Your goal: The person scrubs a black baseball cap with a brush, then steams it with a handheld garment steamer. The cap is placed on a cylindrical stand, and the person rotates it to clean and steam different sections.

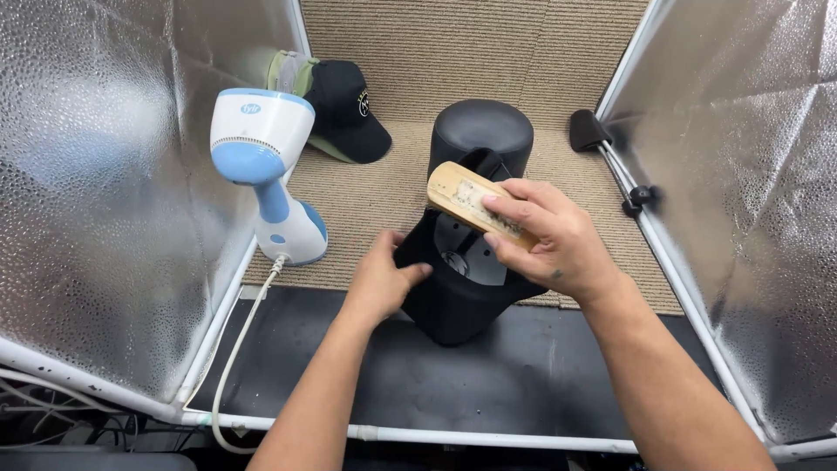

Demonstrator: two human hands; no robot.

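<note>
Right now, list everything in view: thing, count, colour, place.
cap: 1, black, centre, on a stand
stand: 1, black, domed, centre
brush: 1, wooden, over the cap
steamer: 1, white and blue, left, upright
cord: 1, white, runs from the steamer to the front
caps: 2, black and green, back left on the carpet
panels: 2, silver, left and right
left hand: on the cap's brim
right hand: holds the brush
</note>
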